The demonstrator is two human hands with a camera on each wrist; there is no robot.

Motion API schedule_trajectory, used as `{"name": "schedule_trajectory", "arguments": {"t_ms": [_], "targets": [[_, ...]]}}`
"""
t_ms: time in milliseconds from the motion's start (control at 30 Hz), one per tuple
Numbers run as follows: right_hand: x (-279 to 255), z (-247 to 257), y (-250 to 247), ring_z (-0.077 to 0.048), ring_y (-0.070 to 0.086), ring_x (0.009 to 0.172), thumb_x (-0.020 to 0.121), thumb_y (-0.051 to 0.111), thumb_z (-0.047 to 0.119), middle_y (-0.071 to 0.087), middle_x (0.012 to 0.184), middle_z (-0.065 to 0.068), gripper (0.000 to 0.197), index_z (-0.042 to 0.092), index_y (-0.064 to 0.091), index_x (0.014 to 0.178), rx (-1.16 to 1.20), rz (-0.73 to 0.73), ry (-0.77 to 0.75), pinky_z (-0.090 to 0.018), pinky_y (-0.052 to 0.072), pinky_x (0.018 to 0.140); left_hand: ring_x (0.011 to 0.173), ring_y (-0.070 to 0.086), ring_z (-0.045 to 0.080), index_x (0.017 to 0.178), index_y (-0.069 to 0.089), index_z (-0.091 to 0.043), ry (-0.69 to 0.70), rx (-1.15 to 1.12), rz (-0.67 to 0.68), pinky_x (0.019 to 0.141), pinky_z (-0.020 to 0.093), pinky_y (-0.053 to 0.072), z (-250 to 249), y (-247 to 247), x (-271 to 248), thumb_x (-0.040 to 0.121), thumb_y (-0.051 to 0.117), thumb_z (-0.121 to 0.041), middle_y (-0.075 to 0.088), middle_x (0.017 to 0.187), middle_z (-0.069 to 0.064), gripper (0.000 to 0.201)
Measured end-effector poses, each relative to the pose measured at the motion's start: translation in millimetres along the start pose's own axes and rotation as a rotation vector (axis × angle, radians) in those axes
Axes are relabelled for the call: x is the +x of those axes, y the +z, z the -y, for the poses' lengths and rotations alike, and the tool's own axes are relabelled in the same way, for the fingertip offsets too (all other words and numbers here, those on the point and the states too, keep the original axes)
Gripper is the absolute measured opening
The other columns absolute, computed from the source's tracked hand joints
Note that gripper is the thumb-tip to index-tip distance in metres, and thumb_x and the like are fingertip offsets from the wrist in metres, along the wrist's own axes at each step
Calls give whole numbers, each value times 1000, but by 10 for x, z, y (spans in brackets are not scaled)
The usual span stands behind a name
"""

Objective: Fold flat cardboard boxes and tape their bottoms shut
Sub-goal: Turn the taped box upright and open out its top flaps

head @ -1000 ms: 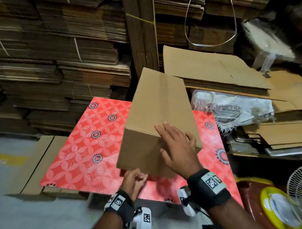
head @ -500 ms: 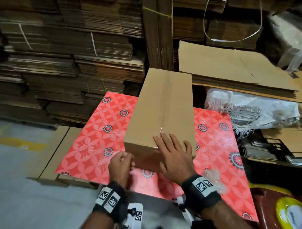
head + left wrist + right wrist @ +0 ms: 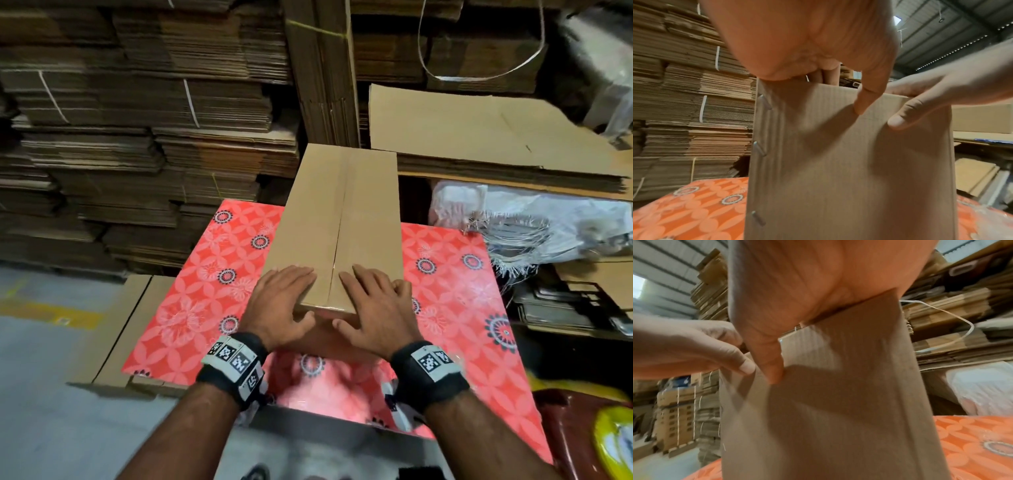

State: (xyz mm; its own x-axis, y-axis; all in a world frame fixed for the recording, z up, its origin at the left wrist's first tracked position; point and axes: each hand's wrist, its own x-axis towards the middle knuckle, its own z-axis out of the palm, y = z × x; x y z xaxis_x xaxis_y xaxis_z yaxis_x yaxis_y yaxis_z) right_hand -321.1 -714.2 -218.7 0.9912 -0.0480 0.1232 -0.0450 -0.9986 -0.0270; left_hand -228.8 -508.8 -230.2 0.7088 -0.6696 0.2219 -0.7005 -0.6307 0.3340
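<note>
Centrally in the head view, a folded cardboard box (image 3: 337, 226) stands on a red floral-patterned board (image 3: 191, 301), its two top flaps meeting at a seam (image 3: 339, 222) that runs from the near edge toward the upper middle of the frame. The box's far end reaches past the board's far edge, close to the bundled stacks of flat cardboard (image 3: 137, 137) filling the upper left. To the right of the box the board shows a bare strip, then a white woven sack (image 3: 534, 226) and a pile of flat sheets (image 3: 479, 137) in the upper right. Bare board also lies left of the box, with grey floor (image 3: 44, 342) at the lower left.

Both hands lie at the box's near edge, one on each side of the seam. The left hand (image 3: 279, 303) is spread flat, fingers straight on the left flap, thumb down on the near wall. The right hand (image 3: 375, 305) mirrors it on the right flap. In the left wrist view the two thumbs press the near wall just beside each other, not quite touching, and metal staples (image 3: 758, 148) line the box's left corner. The hands grip nothing; they only press.
</note>
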Motion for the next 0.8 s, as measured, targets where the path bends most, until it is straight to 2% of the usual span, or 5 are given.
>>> {"name": "schedule_trajectory", "arguments": {"t_ms": [300, 567, 667, 733, 800], "targets": [[-2, 16, 23, -27, 49, 128, 71, 54, 69, 50, 149, -3, 83, 25, 51, 142, 11, -39, 20, -47, 33, 87, 136, 46, 17, 136, 62, -23, -27, 69, 62, 117, 33, 18, -18, -3, 73, 68, 43, -59, 57, 144, -9, 79], [5, -1, 32, -27, 46, 131, 72, 52, 73, 47, 152, -1, 84, 28, 48, 144, 41, -28, 21, -47, 32, 89, 143, 41, 17, 144, 54, -23, -14, 19, 69, 117, 24, 2, 17, -11, 18, 71, 47, -54, 51, 151, -8, 80], [45, 24, -45, -22, 36, 137, 75, 50, 77, 37, 157, 6, 82, 37, 42, 147, 181, -28, 20, -44, 28, 91, 142, 42, 19, 151, 39, -20, -61, -75, 98, 122, 32, 12, 27, -49, 52, 71, 60, -46, 53, 148, -5, 87], [96, 76, -114, -19, 31, 140, 80, 50, 73, 33, 158, 9, 70, 44, 44, 143, 244, -14, -61, -44, 29, 92, 138, 46, 20, 154, 24, -14, -92, -200, 84, 120, 38, 27, 51, -74, 74, 67, 68, -40, 57, 144, -4, 100], [163, 145, -153, -18, 31, 139, 85, 52, 66, 35, 157, 10, 52, 47, 53, 134, 248, -1, -182, -47, 30, 93, 140, 45, 21, 156, 14, -12, -95, -238, 90, 118, 40, 32, 80, -79, 85, 70, 74, -37, 57, 145, 0, 108]]}}
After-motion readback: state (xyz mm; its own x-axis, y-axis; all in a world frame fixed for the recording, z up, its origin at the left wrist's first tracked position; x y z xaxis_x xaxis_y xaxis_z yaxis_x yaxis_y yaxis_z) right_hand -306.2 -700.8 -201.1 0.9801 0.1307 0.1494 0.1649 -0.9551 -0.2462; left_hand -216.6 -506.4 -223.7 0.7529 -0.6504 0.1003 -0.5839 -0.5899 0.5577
